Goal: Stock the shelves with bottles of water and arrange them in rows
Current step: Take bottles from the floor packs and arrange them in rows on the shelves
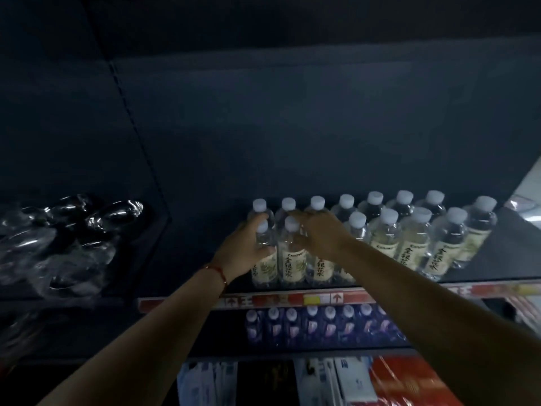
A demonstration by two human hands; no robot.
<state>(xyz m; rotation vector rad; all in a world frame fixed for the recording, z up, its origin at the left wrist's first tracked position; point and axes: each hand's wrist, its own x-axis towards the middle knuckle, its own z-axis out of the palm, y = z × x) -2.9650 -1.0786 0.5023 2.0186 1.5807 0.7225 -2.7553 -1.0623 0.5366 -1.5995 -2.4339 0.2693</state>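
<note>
Clear water bottles with white caps and pale labels stand in two rows on a dark shelf. My left hand is wrapped around the leftmost front bottle, which stands upright at the row's left end. My right hand reaches over the front row, fingers spread on the shoulders of the bottles beside it. Whether the right hand grips one bottle is unclear. A red string circles my left wrist.
Crumpled clear plastic wrap lies on the shelf to the left. A red price strip edges the shelf front. Below stand purple-labelled bottles, and lower down boxed goods.
</note>
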